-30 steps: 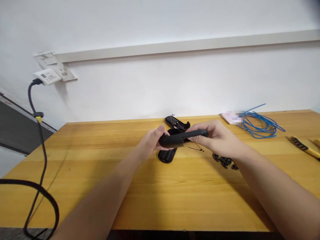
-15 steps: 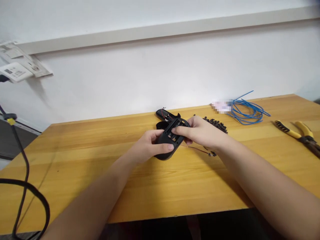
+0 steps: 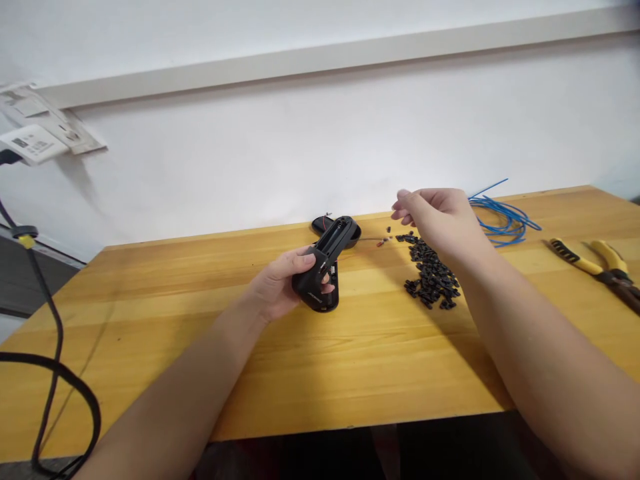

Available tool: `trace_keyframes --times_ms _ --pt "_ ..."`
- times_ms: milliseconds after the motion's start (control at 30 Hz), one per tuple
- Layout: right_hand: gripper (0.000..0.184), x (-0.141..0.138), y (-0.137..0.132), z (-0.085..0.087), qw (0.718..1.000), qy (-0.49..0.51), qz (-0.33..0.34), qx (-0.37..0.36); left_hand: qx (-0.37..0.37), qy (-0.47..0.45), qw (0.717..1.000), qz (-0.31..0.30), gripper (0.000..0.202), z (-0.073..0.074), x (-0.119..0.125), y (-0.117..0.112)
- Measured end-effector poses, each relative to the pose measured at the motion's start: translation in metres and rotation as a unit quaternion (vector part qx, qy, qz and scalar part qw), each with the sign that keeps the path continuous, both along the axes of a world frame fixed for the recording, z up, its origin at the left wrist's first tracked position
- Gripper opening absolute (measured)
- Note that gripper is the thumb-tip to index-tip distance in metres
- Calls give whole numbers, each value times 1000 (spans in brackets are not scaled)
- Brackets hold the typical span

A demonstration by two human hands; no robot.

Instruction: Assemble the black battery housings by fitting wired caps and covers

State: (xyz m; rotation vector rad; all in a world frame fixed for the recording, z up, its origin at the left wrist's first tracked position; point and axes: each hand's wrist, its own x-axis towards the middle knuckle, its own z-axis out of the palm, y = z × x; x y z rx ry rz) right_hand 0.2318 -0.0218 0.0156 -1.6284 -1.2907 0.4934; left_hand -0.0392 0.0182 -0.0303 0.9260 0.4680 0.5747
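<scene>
The left hand (image 3: 280,287) grips a black plastic battery housing (image 3: 325,260), its long axis slanting away and rightward over a black shell (image 3: 320,225), while the open, empty right hand (image 3: 435,220) hangs right of the housing, above a heap of small black parts (image 3: 431,275).

A yellow pine worktop (image 3: 350,373), a black plastic casing half (image 3: 319,224) near the back edge, a loose heap of small black pieces (image 3: 431,275), a coil of blue wire (image 3: 505,228), yellow-handled pliers (image 3: 595,267) at the right end

Nothing legible. Small light print on black plastic housing (image 3: 311,299), centre of frame, too small to read; white power adapter (image 3: 31,143), upper left, label print likewise unreadable.
</scene>
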Motion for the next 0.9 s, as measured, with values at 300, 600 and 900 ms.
trace_keyframes --times_ms 300,600,900 --pt "37 17 31 -45 940 -291 66 -166 -50 -77 994 63 45 1 6 -14" --pt "14 24 46 -67 942 -253 113 -187 -59 -88 993 45 53 2 8 -16" --pt "39 -25 -6 -17 965 126 224 49 8 -39 988 150 48 -3 20 -21"
